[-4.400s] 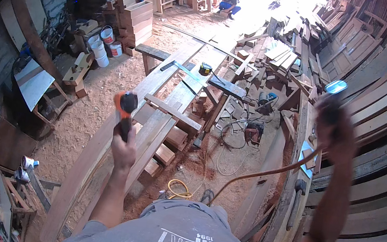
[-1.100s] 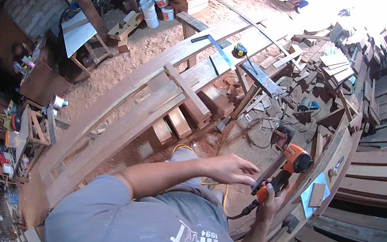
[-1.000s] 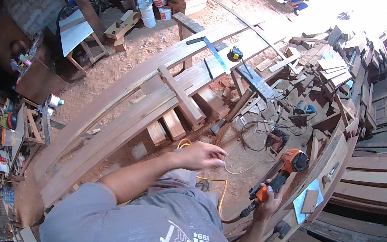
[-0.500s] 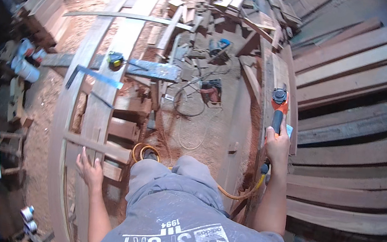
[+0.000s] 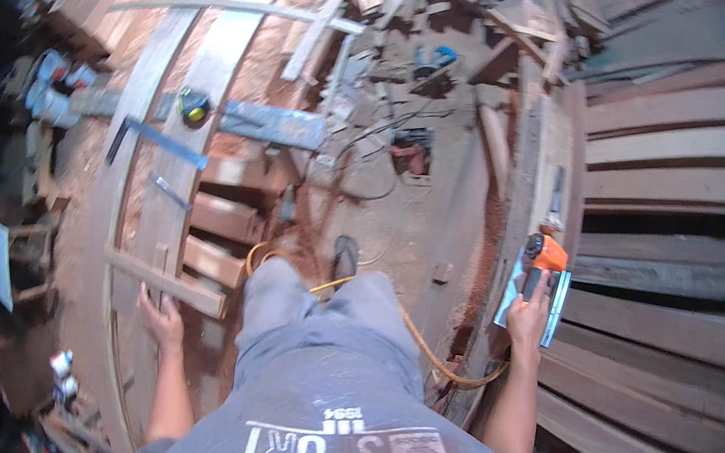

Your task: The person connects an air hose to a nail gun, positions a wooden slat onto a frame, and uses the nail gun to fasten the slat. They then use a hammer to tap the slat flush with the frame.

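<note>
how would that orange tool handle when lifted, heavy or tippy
The orange tool would probably feel front-heavy, since its bulky head sits beyond the right hand gripping it. Its solid-looking casing suggests it is stiff. Set down, it might tip, given its uneven shape.

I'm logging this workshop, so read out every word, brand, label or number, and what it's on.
Grey shirt: large pale lettering, a number and an emblem; I won't copy them.
Orange-and-black tool in the right hand: any marking is too small to read.
Tape measure: likewise too small.
</note>
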`<state>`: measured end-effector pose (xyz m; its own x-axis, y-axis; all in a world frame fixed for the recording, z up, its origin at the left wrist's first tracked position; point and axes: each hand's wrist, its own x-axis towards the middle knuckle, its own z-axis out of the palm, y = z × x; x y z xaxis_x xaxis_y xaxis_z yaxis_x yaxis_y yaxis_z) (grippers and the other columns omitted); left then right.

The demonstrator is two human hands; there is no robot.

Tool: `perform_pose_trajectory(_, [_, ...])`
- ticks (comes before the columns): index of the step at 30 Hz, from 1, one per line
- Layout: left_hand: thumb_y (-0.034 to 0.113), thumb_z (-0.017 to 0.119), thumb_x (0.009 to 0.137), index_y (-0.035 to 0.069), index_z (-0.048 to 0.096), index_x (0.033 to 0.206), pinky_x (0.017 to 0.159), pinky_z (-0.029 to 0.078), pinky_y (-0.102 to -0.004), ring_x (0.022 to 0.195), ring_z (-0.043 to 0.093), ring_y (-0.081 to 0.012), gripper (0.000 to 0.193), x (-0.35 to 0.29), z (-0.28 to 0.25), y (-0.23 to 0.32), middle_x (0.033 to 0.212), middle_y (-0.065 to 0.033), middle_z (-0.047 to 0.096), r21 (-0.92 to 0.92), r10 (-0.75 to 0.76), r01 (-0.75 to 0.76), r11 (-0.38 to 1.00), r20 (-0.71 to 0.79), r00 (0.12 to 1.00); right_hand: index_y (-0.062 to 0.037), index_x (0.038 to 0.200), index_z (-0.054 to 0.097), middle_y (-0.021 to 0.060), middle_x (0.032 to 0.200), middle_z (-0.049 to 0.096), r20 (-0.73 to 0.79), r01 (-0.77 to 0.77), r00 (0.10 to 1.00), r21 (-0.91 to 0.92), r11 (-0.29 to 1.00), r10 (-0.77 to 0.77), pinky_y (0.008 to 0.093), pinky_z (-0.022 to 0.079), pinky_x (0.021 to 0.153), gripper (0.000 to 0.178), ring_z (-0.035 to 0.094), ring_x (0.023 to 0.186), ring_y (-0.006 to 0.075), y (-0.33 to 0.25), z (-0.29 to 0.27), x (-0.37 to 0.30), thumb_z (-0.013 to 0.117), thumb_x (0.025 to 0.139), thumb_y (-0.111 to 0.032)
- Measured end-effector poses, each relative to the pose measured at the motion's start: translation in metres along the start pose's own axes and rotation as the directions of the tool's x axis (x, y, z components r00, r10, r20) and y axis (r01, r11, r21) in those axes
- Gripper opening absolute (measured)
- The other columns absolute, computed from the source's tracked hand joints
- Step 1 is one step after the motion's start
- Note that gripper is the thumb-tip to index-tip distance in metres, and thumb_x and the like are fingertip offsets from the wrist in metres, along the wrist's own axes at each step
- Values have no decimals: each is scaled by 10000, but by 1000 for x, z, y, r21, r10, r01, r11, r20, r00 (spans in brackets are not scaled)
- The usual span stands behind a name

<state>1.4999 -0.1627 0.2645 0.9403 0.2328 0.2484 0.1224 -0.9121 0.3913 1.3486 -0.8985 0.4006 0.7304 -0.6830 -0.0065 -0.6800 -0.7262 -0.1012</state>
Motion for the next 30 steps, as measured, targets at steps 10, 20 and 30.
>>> perform_pose_trajectory(10, [226,684,954,64,458,1551,1171,369,-570,1351,506,-474,659,-1,-15,18,1425,-263,568,119,-163,162,980,0,987,-56,1687,256,333,1551,490,-36,53,998,176,983,-47,543,442,1147,853,537,1379,508,-5,23,12,645,928,-38])
perform_pose_trajectory(20, [226,734,917,38,620,1360,1161,420,-525,1314,551,-402,494,-5,-17,5,1381,-181,603,94,-123,127,988,-41,992,-162,1656,370,256,1358,626,-60,-23,998,-139,990,15,585,491,1047,810,616,1245,465,10,39,5,732,935,-235])
perform_pose_trajectory(30, [243,799,879,79,675,1303,1116,447,-519,1306,554,-369,471,7,-40,25,1363,-129,615,17,-173,174,985,-55,983,-189,1618,426,209,1464,615,20,-305,945,-309,901,327,676,462,1056,884,583,1343,447,2,42,8,767,899,-575])
